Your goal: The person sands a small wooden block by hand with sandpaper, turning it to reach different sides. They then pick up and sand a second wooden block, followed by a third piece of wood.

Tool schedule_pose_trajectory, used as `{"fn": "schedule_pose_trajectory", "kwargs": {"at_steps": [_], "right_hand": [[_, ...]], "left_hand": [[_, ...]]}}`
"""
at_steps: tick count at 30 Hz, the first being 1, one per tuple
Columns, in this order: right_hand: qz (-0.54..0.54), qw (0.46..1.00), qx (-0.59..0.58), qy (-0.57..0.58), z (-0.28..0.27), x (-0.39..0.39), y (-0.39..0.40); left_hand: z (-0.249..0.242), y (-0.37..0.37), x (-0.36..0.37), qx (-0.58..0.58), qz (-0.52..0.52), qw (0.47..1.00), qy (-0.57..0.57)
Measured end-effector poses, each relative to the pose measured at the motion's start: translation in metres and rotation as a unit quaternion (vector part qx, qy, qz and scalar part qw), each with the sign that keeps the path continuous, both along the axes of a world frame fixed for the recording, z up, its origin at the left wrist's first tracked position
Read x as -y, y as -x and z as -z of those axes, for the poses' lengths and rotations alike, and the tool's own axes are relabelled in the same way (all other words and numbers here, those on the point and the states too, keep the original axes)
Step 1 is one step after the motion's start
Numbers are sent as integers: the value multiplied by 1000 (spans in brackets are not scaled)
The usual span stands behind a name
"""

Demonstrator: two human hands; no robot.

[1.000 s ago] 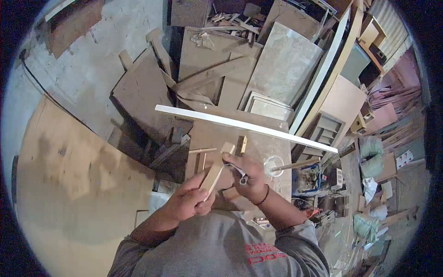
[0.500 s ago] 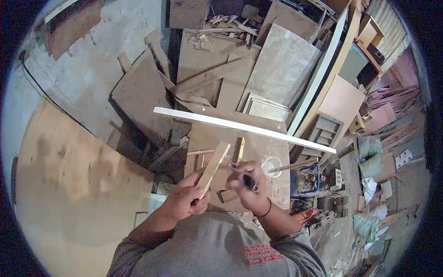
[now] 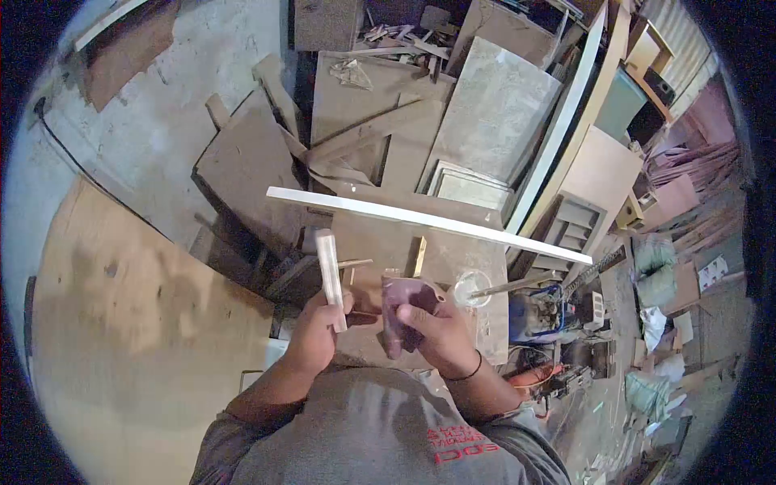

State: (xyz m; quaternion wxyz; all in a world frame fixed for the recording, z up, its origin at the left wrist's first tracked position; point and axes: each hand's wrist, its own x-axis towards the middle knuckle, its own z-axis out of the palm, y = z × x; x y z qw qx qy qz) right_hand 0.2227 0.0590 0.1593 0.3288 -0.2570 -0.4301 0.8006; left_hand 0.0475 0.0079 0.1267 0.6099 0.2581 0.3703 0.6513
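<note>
A short, pale wooden strip (image 3: 329,271) stands up out of my left hand (image 3: 317,331), whose fingers are closed round its lower end. My right hand (image 3: 432,327) grips a folded, purplish-brown piece of sandpaper (image 3: 402,295), the thumb pressed on its face. A gap separates the sandpaper from the strip. Just beyond my right hand, another small piece of wood (image 3: 419,256) lies on the worktable (image 3: 372,230). Beside that hand is a round white container (image 3: 471,288) with a stick in it.
A long white bar (image 3: 428,224) crosses over the worktable's far part. On the left lies a big plywood sheet (image 3: 145,339). Boards and panels (image 3: 493,121) lean at the back. A machine with blue tubing (image 3: 537,311) and scattered scraps are on the right.
The wooden strip has swung from leaning right to nearly upright, and my left hand has moved slightly left. In my right hand the sandpaper now shows flatter, its face turned up.
</note>
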Motion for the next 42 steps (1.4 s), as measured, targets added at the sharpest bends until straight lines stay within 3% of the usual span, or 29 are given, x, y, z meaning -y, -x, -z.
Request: {"fn": "schedule_pose_trajectory", "kwargs": {"at_steps": [1,4,6,8,9,15,21,27,30,33,36,37,38,39,40,42], "right_hand": [[6,1000,26,-13,2,1,-1],[28,995,74,-55,11,3,-3],[48,993,65,-87,14,3,-2],[-7,999,26,-19,12,-2,-13],[-35,999,7,14,11,-4,-17],[-53,998,34,-19,12,-1,-12],[-22,995,-17,91,16,0,-13],[-10,992,-56,110,27,0,-13],[13,987,-85,136,17,0,-11],[53,992,-37,110,21,-6,-18],[80,991,-78,73,41,-10,-25],[177,978,5,-111,41,-9,-22],[265,915,87,-290,37,-7,-15],[340,807,164,-454,34,-6,-12],[297,731,193,-583,32,-8,-14],[191,528,237,-793,27,-10,-21]], "left_hand": [[0,3,0,-102,20,993,53],[-14,-4,-1,-179,40,983,-22],[-20,-7,-3,-177,11,984,-25],[-5,-9,-6,-149,-11,987,-51],[-2,-4,-6,-211,8,977,-39],[-11,-13,-5,-316,23,946,-75],[-5,-13,-8,-268,28,962,-40],[-9,-14,-13,-315,20,947,-53],[5,-8,-11,-233,91,968,-35],[14,-10,-13,-9,67,998,-12],[2,-8,-11,-162,129,978,17],[12,-7,-10,-162,135,977,-19],[8,-8,-10,-112,154,982,-7],[0,-11,-8,-61,172,983,6],[-7,-14,-8,-10,190,982,18],[-14,-21,-8,43,185,979,79]]}}
